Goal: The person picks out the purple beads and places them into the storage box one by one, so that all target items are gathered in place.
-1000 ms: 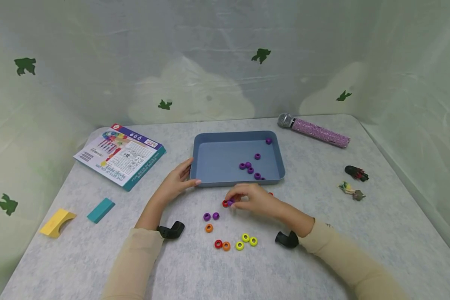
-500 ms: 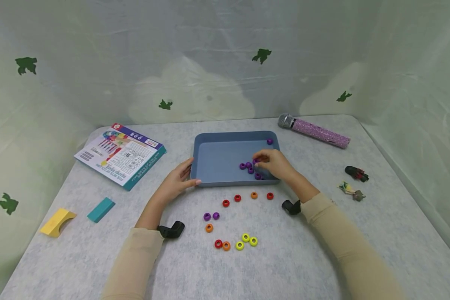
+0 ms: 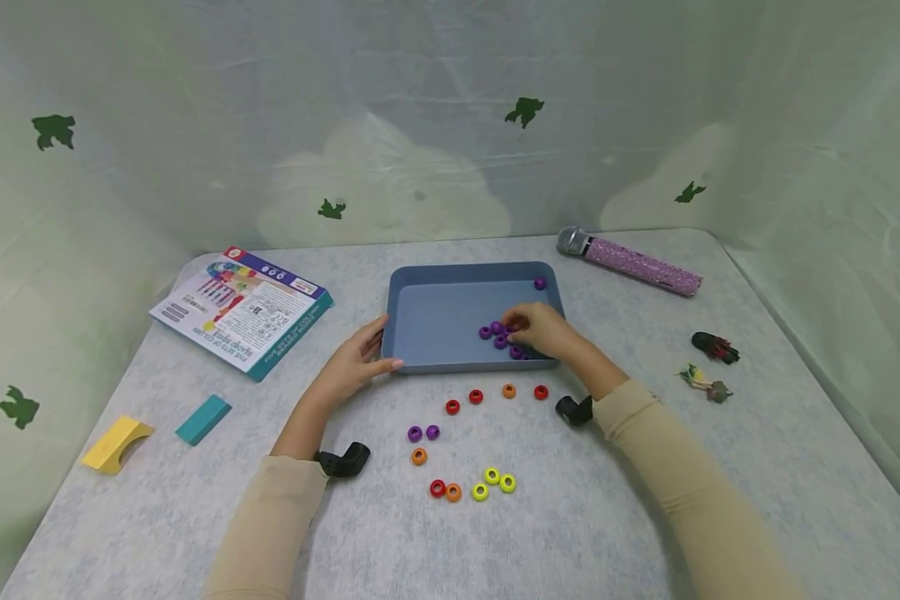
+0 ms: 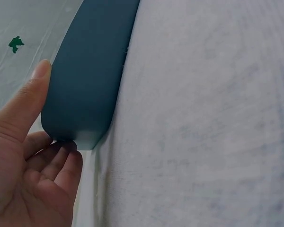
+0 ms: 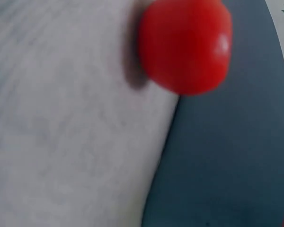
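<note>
My left hand (image 3: pixel 351 364) holds the near left corner of the blue tray (image 3: pixel 442 296), its thumb along the front wall. In the left wrist view, the fingers of the left hand (image 4: pixel 33 156) curl against the tray's corner (image 4: pixel 85 85). Over the tray's right half, my right hand (image 3: pixel 543 327) pinches a purple bead (image 3: pixel 509 331), partly hidden by the fingertips. Several purple beads (image 3: pixel 485 332) lie close beside these fingers, and another purple bead (image 3: pixel 540 283) sits in the far right corner. A large red bead (image 5: pixel 187 45) fills the top of the right wrist view.
In front of the tray lie red beads (image 3: pixel 476 397), orange beads (image 3: pixel 419 456), two purple beads (image 3: pixel 432 432) and yellow beads (image 3: pixel 507 482). At left are a box (image 3: pixel 243 312), a teal block (image 3: pixel 203 420) and a yellow arch block (image 3: pixel 117 444). A microphone (image 3: pixel 637 262) and small figures (image 3: pixel 714 347) lie right.
My right hand has carried a purple bead from beside the red beads into the tray, then shifted slightly toward the near left among the purple beads. My left hand has stayed at the tray's corner.
</note>
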{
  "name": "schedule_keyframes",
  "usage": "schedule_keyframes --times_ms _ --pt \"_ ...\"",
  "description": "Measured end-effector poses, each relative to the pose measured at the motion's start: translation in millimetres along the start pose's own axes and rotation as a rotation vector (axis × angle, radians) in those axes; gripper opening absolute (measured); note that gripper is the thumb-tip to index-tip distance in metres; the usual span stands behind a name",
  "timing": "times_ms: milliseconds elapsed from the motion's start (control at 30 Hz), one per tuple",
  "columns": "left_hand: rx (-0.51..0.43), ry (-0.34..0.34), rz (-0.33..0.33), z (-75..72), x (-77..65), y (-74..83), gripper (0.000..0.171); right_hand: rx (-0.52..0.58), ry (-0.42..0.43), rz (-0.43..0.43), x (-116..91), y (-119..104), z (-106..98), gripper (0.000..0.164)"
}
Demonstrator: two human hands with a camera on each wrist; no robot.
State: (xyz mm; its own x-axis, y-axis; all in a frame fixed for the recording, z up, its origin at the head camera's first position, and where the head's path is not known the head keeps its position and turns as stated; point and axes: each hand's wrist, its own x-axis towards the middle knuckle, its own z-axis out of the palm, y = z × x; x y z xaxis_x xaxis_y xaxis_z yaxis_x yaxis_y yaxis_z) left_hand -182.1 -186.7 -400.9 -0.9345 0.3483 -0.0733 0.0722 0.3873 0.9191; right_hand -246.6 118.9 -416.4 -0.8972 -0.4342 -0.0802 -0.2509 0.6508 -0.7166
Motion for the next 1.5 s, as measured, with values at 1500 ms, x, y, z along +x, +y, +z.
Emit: schedule_keyframes --times_ms 1500 --pt "0.035 0.003 0.034 -2.4 10.8 -28.3 0.08 0.131 -0.154 -0.422 -69.9 -72.9 94.6 0.021"
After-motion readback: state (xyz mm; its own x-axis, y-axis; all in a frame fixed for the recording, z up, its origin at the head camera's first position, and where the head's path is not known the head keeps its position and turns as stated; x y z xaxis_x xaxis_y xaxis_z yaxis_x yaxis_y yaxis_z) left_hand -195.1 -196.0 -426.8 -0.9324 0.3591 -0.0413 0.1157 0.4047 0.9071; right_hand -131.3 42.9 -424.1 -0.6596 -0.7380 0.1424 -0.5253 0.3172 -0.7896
